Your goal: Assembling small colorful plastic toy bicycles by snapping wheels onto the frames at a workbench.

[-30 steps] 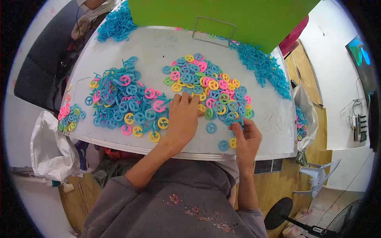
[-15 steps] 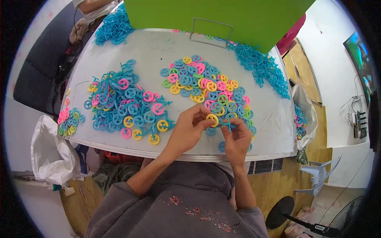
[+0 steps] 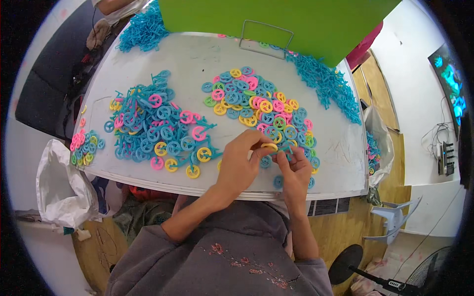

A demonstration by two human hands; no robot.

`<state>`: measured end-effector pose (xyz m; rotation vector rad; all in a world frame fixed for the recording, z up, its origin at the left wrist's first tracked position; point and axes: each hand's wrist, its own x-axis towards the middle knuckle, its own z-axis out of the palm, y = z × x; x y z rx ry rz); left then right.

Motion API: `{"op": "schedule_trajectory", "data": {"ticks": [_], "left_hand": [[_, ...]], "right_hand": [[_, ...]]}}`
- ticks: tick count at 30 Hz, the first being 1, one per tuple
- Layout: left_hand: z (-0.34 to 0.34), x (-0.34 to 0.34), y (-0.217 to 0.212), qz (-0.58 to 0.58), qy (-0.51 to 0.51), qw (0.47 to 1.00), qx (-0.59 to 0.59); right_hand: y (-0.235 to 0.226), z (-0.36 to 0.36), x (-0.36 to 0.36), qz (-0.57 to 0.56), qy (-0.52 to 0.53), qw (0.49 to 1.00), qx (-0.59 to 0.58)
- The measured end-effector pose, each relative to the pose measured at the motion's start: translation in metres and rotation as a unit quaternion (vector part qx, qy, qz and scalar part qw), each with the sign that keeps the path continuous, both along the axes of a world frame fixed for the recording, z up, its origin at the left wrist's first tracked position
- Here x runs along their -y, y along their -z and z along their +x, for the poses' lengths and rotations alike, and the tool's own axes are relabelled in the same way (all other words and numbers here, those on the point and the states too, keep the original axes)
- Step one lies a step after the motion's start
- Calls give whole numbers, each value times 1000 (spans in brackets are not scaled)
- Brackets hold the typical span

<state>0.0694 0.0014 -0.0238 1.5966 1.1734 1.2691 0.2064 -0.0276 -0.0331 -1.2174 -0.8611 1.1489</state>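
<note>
My left hand point(image 3: 239, 162) pinches a small yellow plastic wheel point(image 3: 269, 146) between thumb and fingers. Close beside it, my right hand point(image 3: 295, 173) is closed on a blue plastic stem piece point(image 3: 287, 148), largely covered by the fingertips. Whether wheel and stem touch, I cannot tell. Just beyond both hands spreads a pile of loose wheels point(image 3: 241, 96) in blue, pink, yellow and green. To the left of my left hand lies a heap of blue stems with wheels point(image 3: 148, 130), several of them plainly joined.
A green panel point(image 3: 276, 24) with a wire handle point(image 3: 265, 51) stands at the table's far side. Blue stems point(image 3: 326, 84) are heaped at the far right, more stems point(image 3: 143, 32) at the far left. White sacks point(image 3: 64, 185) flank the table point(image 3: 340, 158). A person's arm shows at upper left.
The yellow wheel has tipped from facing me to nearly edge-on. My right fingers have drawn in over the blue stem piece, so less of it shows. The whole view has shifted slightly.
</note>
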Motion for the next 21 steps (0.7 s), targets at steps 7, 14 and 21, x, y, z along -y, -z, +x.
{"op": "schedule_trajectory", "data": {"ticks": [7, 14, 21], "left_hand": [[-12, -3, -12, -98, 54, 993, 48], [-13, 0, -18, -169, 48, 981, 82], [-13, -2, -7, -120, 57, 987, 91]], "right_hand": [[-5, 13, -6, 141, -58, 934, 324], [-4, 11, -5, 85, -13, 948, 307], [-13, 13, -13, 75, -43, 968, 236]]}}
